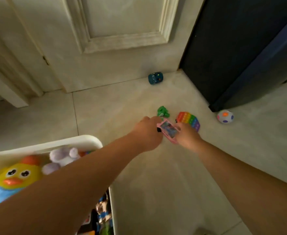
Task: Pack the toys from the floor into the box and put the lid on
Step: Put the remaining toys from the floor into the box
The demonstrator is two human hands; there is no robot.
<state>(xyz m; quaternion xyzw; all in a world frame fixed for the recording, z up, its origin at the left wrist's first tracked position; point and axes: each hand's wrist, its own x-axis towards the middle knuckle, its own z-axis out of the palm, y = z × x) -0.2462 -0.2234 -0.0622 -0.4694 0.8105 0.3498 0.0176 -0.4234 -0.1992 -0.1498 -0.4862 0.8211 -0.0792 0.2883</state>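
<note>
Just beyond the pink handheld toy (169, 131), a green figure (163, 111) and a rainbow pop pad (190, 119) are crowded on the floor (156, 184). That toy is gripped at either end by left hand (146, 131) and right hand (186, 136), the white box (54, 144) set near-left of it.

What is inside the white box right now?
A yellow duck toy, a purple plush and small dark and blue toys by the right wall show in the white box. The left forearm covers the middle; what lies there is hidden.
</note>
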